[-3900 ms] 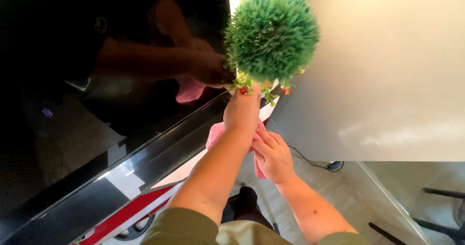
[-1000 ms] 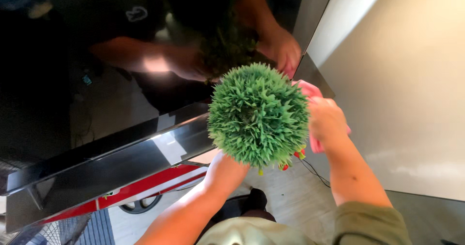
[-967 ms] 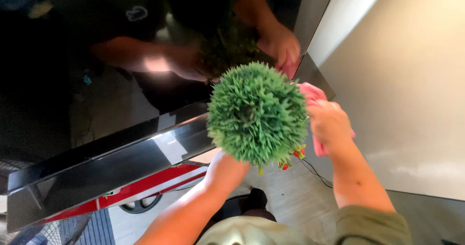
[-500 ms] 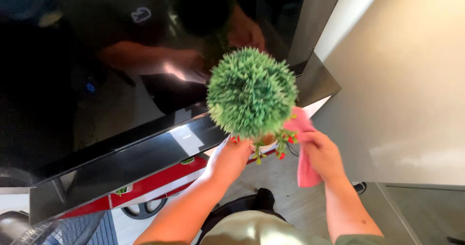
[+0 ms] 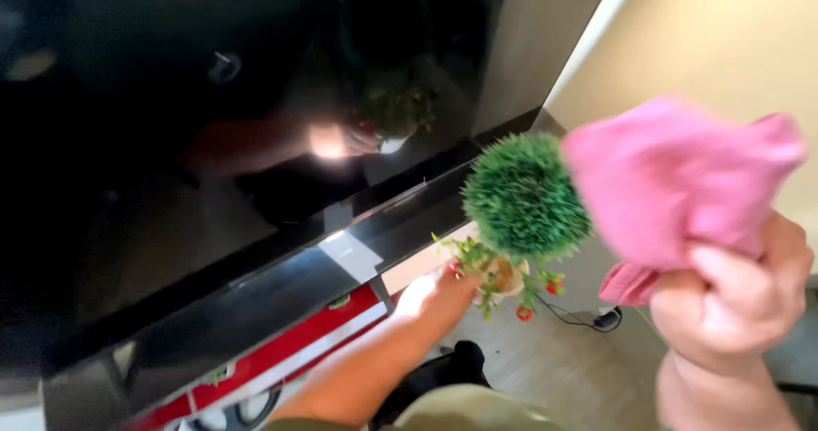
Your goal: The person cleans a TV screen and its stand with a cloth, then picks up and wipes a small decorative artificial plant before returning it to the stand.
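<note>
My left hand (image 5: 436,295) grips the small pot at the base of a round green artificial plant (image 5: 524,197) with red berries, held low beside the edge of a dark glossy screen (image 5: 213,141). My right hand (image 5: 733,303) is raised close to the camera, fist closed around a pink cloth (image 5: 673,184) that bunches up above it. The cloth is apart from the plant, to its right.
A black glossy ledge (image 5: 281,299) runs below the screen, with a red and white panel (image 5: 281,354) under it. A beige wall (image 5: 724,48) stands to the right. A black cable and plug (image 5: 596,318) lie on the wooden floor.
The plant has dropped lower and farther from the camera in my left hand. My right hand has lifted the pink cloth up toward the camera, away from the plant.
</note>
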